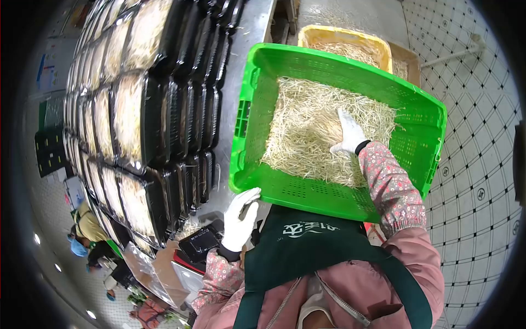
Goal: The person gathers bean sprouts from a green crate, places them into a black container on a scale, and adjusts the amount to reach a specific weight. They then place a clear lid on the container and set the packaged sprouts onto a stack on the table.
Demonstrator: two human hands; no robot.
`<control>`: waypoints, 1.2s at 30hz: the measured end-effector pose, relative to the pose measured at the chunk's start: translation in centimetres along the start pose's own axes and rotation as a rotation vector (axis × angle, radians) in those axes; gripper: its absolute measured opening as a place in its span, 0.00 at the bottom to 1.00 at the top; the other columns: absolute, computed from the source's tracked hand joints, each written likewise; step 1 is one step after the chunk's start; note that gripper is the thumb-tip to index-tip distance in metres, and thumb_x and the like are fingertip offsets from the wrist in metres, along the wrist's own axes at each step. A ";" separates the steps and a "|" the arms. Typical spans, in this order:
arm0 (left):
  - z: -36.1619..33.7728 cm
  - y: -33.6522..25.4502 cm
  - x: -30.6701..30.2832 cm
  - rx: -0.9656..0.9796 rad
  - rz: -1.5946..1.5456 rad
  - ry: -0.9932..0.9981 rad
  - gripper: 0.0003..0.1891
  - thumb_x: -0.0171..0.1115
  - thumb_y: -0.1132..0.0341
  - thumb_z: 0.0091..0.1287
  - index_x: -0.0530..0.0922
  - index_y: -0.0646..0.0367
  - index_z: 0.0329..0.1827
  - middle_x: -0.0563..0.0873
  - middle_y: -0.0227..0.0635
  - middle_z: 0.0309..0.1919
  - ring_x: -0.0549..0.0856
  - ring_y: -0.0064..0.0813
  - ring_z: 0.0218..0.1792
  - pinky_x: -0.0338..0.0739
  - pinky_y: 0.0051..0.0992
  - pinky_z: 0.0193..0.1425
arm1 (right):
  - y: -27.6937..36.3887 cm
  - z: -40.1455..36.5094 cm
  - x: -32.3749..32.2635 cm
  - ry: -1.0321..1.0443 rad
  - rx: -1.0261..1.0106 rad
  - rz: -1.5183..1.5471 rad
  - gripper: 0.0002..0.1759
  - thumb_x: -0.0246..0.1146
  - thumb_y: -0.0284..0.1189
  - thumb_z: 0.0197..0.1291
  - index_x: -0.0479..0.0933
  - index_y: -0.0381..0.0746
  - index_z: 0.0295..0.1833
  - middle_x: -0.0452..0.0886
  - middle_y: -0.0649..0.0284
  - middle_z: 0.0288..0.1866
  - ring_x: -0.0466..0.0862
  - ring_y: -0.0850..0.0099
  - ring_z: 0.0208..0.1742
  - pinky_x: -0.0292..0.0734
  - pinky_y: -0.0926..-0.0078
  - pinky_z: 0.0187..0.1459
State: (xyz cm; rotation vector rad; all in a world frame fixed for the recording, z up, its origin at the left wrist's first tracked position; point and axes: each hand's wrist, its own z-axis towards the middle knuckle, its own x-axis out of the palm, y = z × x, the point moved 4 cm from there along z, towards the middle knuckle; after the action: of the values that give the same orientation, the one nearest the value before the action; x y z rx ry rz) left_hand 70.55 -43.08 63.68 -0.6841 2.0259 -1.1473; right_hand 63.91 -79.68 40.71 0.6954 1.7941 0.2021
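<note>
A green plastic crate [307,204] with perforated walls stands in front of me, with a thick layer of pale bean sprouts [312,159] inside. My right hand [349,134], in a white glove, reaches into the crate. Its thumb and fingers curve round a browner clump of sprouts at the middle of the heap; part of the grip is hidden. My left hand [240,220], also gloved in white, is beside the crate's near left corner. Its thumb and fingers are apart and hold nothing. Just below it lies a black plastic tray [201,244].
High stacks of black trays [181,118] packed with sprouts rise on the left, on a metal table [249,33]. Behind the crate stands a yellow bin [386,49] of sprouts. Cardboard [167,268] lies at lower left. Other people work farther off.
</note>
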 end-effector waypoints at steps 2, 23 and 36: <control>-1.5 -0.3 -1.0 -0.021 0.012 -0.033 0.18 0.59 0.78 0.67 0.79 0.64 0.59 0.84 0.43 0.55 0.84 0.33 0.56 0.76 0.29 0.63 | -0.4 0.0 1.3 0.017 0.089 -0.032 0.79 0.81 0.54 0.32 0.37 0.36 0.81 0.62 0.39 0.75 0.65 0.46 0.74 0.57 0.56 0.75; -29.9 19.3 -19.6 -0.294 0.235 -1.615 0.31 0.65 0.64 0.69 0.66 0.69 0.71 0.74 0.50 0.67 0.75 0.40 0.66 0.68 0.35 0.70 | -0.5 -4.3 0.0 -0.066 0.035 0.970 0.52 0.72 0.16 0.43 0.56 0.37 0.76 0.81 0.61 0.59 0.83 0.64 0.54 0.79 0.67 0.57; -27.8 26.6 -19.1 0.154 -0.452 -1.707 0.19 0.65 0.79 0.61 0.78 0.68 0.57 0.84 0.41 0.50 0.82 0.28 0.50 0.76 0.28 0.58 | 27.5 -15.4 -11.7 -0.233 -0.628 0.381 0.60 0.75 0.26 0.35 0.55 0.43 0.79 0.80 0.49 0.61 0.83 0.60 0.57 0.77 0.67 0.61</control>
State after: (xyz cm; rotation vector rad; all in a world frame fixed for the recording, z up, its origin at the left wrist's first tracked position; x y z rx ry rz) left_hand 57.85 -2.66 56.41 -1.3813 0.3334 -0.4501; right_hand 61.62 -60.72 68.36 0.5650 1.2578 0.8629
